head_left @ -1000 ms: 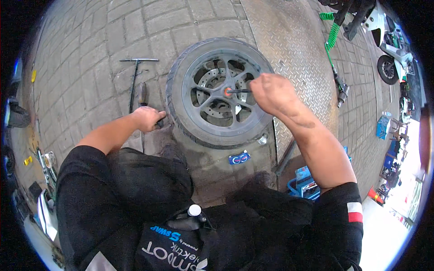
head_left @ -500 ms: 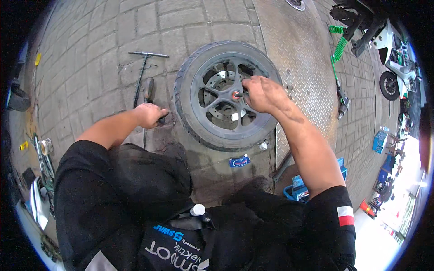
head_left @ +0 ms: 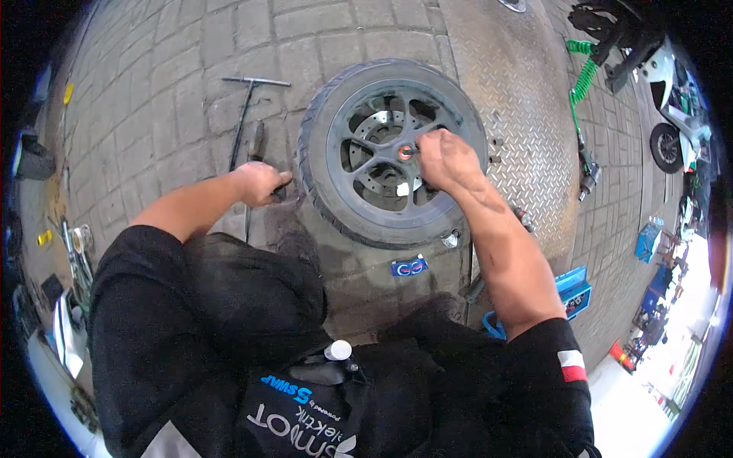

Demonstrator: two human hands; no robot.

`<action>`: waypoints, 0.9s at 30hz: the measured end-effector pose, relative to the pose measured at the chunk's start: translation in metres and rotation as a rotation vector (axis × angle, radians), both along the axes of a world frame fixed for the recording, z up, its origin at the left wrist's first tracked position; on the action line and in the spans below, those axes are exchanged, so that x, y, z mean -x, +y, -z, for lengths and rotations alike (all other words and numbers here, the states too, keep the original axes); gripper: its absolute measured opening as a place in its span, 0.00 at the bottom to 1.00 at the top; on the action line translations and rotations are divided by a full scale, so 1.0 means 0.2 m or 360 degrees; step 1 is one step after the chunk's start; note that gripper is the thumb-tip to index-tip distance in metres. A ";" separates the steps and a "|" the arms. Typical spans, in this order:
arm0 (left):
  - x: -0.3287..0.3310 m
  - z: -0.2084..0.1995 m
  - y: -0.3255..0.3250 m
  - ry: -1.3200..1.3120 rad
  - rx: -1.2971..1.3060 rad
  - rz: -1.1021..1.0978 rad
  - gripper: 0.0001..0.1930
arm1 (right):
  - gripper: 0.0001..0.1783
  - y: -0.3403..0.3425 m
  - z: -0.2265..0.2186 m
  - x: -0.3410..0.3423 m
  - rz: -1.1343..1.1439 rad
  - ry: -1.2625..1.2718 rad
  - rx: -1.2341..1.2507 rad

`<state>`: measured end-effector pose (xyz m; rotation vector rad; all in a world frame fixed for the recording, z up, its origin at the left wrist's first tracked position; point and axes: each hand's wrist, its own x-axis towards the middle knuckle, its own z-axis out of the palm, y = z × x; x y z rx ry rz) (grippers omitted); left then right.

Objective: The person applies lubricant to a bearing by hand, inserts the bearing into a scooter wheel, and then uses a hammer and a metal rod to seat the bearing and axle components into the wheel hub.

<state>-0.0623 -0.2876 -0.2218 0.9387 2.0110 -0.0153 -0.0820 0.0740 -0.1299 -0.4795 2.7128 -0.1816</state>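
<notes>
Lying leftmost beside you on the paved floor (head_left: 183,91), a T-handled bar (head_left: 244,118) has its crosspiece at the far end and its stem running toward you, angled slightly left. Next to it a screwdriver (head_left: 257,140) points its handle away from you. Your left hand (head_left: 262,183) is curled around a dark object (head_left: 282,191), mostly hidden by your fingers. The wheel (head_left: 334,206) lies flat, its axle line upward, its right side reaching across the left edge of the metal plate (head_left: 527,114). At its hub sits an orange-red ring (head_left: 405,153); on the floor by the tyre's near side, left of the plate's edge, is a blue packet (head_left: 409,266). The thin dark tool (head_left: 414,151) points left into the ring, its long axis running across to your right hand (head_left: 450,159), whose fingers are clenched around it; you cannot tell its tilt from here. Farther right stands a blue toolbox (head_left: 576,294).
</notes>
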 end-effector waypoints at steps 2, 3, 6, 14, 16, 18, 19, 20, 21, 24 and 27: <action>-0.01 0.02 0.00 0.0020 -0.0007 -0.0007 0.31 | 0.16 -0.02 -0.05 -0.02 0.0131 -0.0076 -0.0148; -0.03 0.02 -0.01 0.0002 -0.0002 -0.0006 0.31 | 0.16 -0.02 -0.03 -0.02 0.0131 -0.0094 -0.0143; -0.03 0.01 -0.02 -0.0030 -0.0008 -0.0036 0.30 | 0.15 -0.06 -0.07 0.03 0.0234 -0.0295 -0.0129; -0.01 0.01 0.01 0.0074 -0.0106 -0.0094 0.28 | 0.16 -0.05 -0.09 0.03 0.0215 -0.0274 -0.0089; -0.03 -0.01 -0.01 0.0033 -0.0024 -0.0070 0.29 | 0.15 -0.07 -0.09 0.07 0.0152 -0.0356 -0.0206; -0.02 -0.02 -0.01 0.0002 0.0046 -0.0046 0.30 | 0.15 -0.04 -0.06 0.04 0.0191 -0.0272 -0.0175; -0.01 -0.04 -0.01 0.0008 0.0041 -0.0077 0.30 | 0.15 -0.05 -0.05 0.01 0.0235 -0.0215 -0.0137; -0.02 -0.04 -0.01 0.0014 0.0037 -0.0106 0.30 | 0.15 -0.05 -0.06 0.02 0.0228 -0.0223 -0.0135; -0.04 -0.03 -0.02 0.0006 0.0042 -0.0109 0.30 | 0.15 -0.05 -0.07 0.03 0.0192 -0.0270 -0.0201; -0.04 -0.04 -0.03 -0.0008 0.0041 -0.0081 0.27 | 0.14 -0.06 -0.11 0.04 0.0148 -0.0247 -0.0218; -0.05 -0.03 -0.06 -0.0011 0.0037 -0.0145 0.29 | 0.14 -0.05 -0.09 0.02 0.0153 -0.0214 -0.0180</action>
